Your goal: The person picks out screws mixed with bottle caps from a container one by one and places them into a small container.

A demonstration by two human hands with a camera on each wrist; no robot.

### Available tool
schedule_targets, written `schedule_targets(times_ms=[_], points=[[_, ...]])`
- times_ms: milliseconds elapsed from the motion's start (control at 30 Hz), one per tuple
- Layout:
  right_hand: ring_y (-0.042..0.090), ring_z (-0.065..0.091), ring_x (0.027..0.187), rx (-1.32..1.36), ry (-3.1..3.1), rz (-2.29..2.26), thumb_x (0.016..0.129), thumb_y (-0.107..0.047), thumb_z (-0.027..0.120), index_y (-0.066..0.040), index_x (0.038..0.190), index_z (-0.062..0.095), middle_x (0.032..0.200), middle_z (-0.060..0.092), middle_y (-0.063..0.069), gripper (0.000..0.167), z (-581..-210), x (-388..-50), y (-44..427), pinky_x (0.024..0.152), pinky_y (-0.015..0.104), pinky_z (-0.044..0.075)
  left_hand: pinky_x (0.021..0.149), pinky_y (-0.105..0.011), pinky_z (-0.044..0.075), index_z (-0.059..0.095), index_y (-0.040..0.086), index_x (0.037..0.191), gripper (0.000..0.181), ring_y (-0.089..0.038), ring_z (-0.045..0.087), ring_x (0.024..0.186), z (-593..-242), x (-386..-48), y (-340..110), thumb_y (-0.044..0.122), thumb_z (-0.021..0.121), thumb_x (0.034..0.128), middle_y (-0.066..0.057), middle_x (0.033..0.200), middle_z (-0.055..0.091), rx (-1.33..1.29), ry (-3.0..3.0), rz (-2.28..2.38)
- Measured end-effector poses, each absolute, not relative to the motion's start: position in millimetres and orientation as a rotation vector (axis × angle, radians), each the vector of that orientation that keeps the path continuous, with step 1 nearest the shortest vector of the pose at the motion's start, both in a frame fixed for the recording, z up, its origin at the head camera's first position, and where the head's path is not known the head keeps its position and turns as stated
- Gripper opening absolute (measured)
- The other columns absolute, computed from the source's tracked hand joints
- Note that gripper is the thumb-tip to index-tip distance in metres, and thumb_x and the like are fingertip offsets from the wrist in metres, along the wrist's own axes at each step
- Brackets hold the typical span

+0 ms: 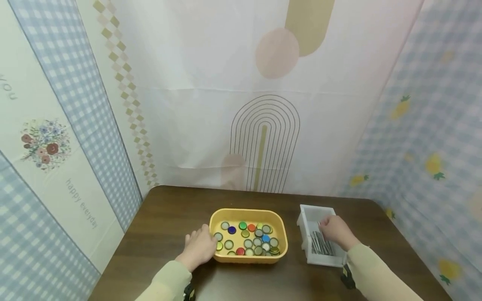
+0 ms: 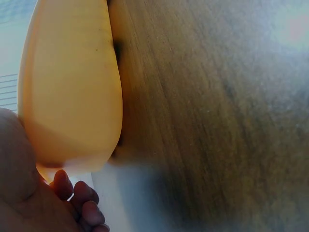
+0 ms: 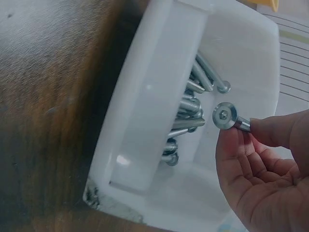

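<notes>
In the head view my left hand (image 1: 201, 246) is at the left end of a yellow plastic basket (image 1: 249, 260) holding many bottle caps (image 1: 232, 230). The left wrist view shows its curled fingers (image 2: 86, 197) against the basket's corner. My right hand (image 3: 270, 169) pinches a silver bolt (image 3: 225, 116) by its shank between thumb and fingers, its round socket head turned to the camera. That hand is over a white bin (image 3: 149, 92), where several more bolts (image 3: 186, 116) lie in a heap.
The basket and the bin stand side by side on a dark wooden table (image 1: 169, 209), a gap between them. Patterned cloths (image 1: 196, 125) hang behind the table and at both sides.
</notes>
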State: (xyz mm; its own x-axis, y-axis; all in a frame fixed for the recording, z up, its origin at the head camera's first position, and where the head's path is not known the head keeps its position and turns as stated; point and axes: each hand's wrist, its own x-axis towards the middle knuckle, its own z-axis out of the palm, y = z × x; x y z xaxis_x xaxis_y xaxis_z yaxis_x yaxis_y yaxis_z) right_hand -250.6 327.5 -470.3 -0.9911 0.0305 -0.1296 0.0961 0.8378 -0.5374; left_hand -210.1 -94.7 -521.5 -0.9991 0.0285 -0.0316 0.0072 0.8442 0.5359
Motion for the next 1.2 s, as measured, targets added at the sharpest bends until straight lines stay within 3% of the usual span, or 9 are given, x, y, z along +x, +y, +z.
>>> schedule_targets(times_ms=[200,333,433,567,667,833,967,1067,1200], points=[[0.012,0.035,0.049,0.114,2.939,-0.767,0.089,-0.010,0.056,-0.013,0.057,0.041,0.053,0.035,-0.003,0.035,-472,-244,330,0.047,0.029,0.031,0.073,-0.044,0.028,0.050,0.005,0.098,0.027,-0.025,0.040,0.079,-523,-208,-98,0.031,0.055,0.0937,-0.005,0.081,0.045,0.082,3.057,0.836],[0.017,0.042,0.055,0.113,2.967,-0.739,0.089,-0.009,0.054,-0.008,0.064,0.049,0.060,0.043,0.000,0.026,-464,-248,324,0.051,0.032,0.036,0.073,-0.043,0.029,0.047,0.006,0.093,0.032,-0.026,0.037,0.082,-516,-209,-102,0.036,0.057,0.0932,-0.007,0.085,0.041,0.109,3.130,0.837],[0.022,0.053,0.068,0.076,2.998,-0.733,0.090,-0.011,0.054,0.001,0.082,0.060,0.074,0.057,0.007,0.015,-456,-249,316,0.060,0.039,0.045,0.074,-0.043,0.029,0.045,0.006,0.093,0.037,-0.027,0.035,0.084,-514,-207,-107,0.040,0.059,0.0922,-0.007,0.087,0.038,0.123,3.174,0.845],[0.035,0.061,0.093,-0.024,3.075,-0.749,0.094,-0.015,0.053,0.008,0.115,0.057,0.104,0.063,0.022,0.032,-448,-248,296,0.078,0.050,0.048,0.084,-0.048,0.030,0.048,0.002,0.104,0.046,-0.030,0.036,0.093,-515,-199,-115,0.045,0.059,0.0913,-0.011,0.096,0.041,0.142,3.242,0.783],[0.041,0.058,0.106,-0.177,3.208,-0.725,0.096,-0.017,0.054,0.009,0.125,0.052,0.118,0.059,0.026,0.039,-446,-245,273,0.085,0.054,0.046,0.094,-0.053,0.027,0.049,-0.001,0.114,0.054,-0.036,0.038,0.104,-514,-192,-120,0.047,0.057,0.0915,-0.017,0.106,0.044,0.192,3.318,0.685],[0.038,0.058,0.103,-0.557,3.444,-0.574,0.090,-0.024,0.066,0.003,0.123,0.056,0.116,0.059,0.021,0.044,-456,-227,223,0.085,0.052,0.047,0.106,-0.057,0.016,0.049,-0.004,0.129,0.070,-0.044,0.035,0.125,-507,-179,-122,0.055,0.052,0.0917,-0.025,0.128,0.047,0.298,3.422,0.485],[0.041,0.050,0.118,-0.770,3.509,-0.371,0.084,-0.040,0.071,-0.003,0.132,0.053,0.132,0.052,0.022,0.064,-468,-211,192,0.097,0.059,0.037,0.110,-0.060,0.004,0.040,0.006,0.145,0.084,-0.044,0.019,0.140,-498,-170,-118,0.070,0.035,0.0911,-0.024,0.149,0.033,0.329,3.385,0.365],[0.044,0.037,0.131,-0.723,3.502,-0.214,0.082,-0.057,0.066,-0.010,0.144,0.043,0.146,0.040,0.020,0.081,-473,-204,180,0.102,0.064,0.027,0.109,-0.061,0.000,0.035,0.014,0.150,0.087,-0.043,0.012,0.142,-494,-168,-115,0.076,0.027,0.0889,-0.019,0.155,0.025,0.322,3.367,0.317],[0.045,0.023,0.139,-0.550,3.427,-0.130,0.081,-0.078,0.046,-0.020,0.152,0.029,0.155,0.026,0.015,0.094,-478,-200,173,0.104,0.066,0.020,0.108,-0.063,0.001,0.032,0.016,0.152,0.089,-0.043,0.011,0.143,-494,-167,-114,0.078,0.024,0.0876,-0.017,0.156,0.023,0.284,3.362,0.268]])
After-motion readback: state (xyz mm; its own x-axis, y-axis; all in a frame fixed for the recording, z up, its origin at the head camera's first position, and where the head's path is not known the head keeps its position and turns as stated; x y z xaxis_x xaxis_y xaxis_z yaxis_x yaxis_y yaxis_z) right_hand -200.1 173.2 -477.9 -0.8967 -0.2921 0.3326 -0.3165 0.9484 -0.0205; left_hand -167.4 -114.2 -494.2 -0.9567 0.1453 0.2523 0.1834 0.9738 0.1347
